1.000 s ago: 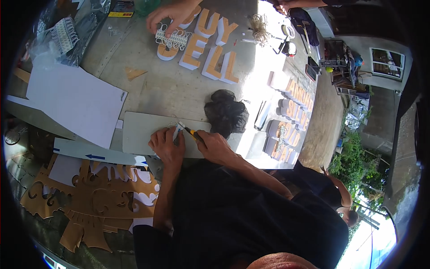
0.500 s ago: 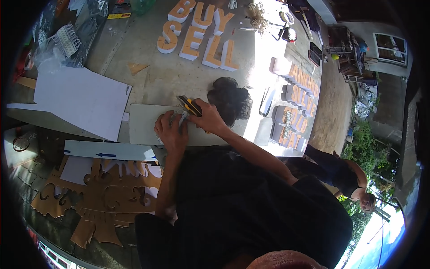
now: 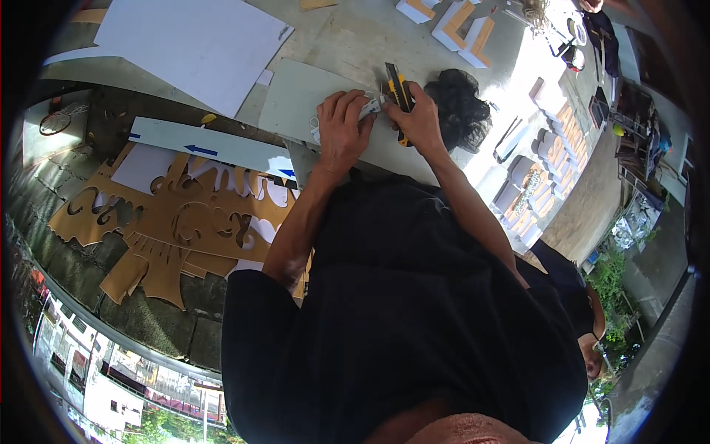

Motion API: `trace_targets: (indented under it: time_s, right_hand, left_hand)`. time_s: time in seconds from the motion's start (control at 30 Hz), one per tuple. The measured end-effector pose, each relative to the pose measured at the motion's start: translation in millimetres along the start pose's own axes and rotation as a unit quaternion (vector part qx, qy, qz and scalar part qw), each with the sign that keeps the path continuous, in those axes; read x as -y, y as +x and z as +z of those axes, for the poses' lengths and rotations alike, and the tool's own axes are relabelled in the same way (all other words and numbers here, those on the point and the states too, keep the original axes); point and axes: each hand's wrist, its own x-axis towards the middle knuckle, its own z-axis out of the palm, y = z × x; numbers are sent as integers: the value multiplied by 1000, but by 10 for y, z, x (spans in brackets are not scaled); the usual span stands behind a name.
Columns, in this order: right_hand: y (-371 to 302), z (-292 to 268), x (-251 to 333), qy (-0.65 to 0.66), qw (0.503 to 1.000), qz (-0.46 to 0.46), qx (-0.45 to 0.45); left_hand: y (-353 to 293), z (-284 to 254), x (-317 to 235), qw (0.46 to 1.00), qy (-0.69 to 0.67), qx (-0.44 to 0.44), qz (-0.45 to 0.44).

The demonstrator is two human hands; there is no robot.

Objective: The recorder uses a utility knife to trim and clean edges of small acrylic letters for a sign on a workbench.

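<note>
My left hand (image 3: 343,132) pinches a small whitish piece (image 3: 368,108) over a pale flat board (image 3: 292,95) at the table's near edge. What kind of piece it is, I cannot make out. My right hand (image 3: 418,120) is wrapped round a yellow and black utility knife (image 3: 398,87), held nearly upright. The fingertips of this hand meet the piece beside my left fingers. More small white bits (image 3: 315,127) lie by my left wrist on the board. Just right of the knife hand sits a crumpled black net bundle (image 3: 460,111).
A large white sheet (image 3: 192,44) covers the table's left. Block letters with orange-brown faces (image 3: 462,29) stand at the back, more (image 3: 551,166) on the sunlit right. Brown cut-out panels (image 3: 170,214) and an arrow-marked strip (image 3: 222,152) lie lower left. Another person (image 3: 573,288) is at the right.
The view has tilted, so the table sits higher in the picture. The knife has turned more upright, and my hands remain close together at the small piece.
</note>
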Motion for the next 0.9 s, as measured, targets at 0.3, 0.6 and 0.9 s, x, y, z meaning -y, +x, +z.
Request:
trace_targets:
  time_s: [0.3, 0.6, 0.9]
  right_hand:
    - [72, 61, -239, -127, 972, -179, -87]
    - [-403, -156, -53, -126, 989, -47, 54]
    - [-482, -63, 12, -256, 956, -140, 29]
  left_hand:
    - [-54, -8, -16, 999, 14, -24, -22]
    - [-97, -108, -62, 990, 117, -53, -63]
    - [-135, -8, -49, 990, 98, -65, -83]
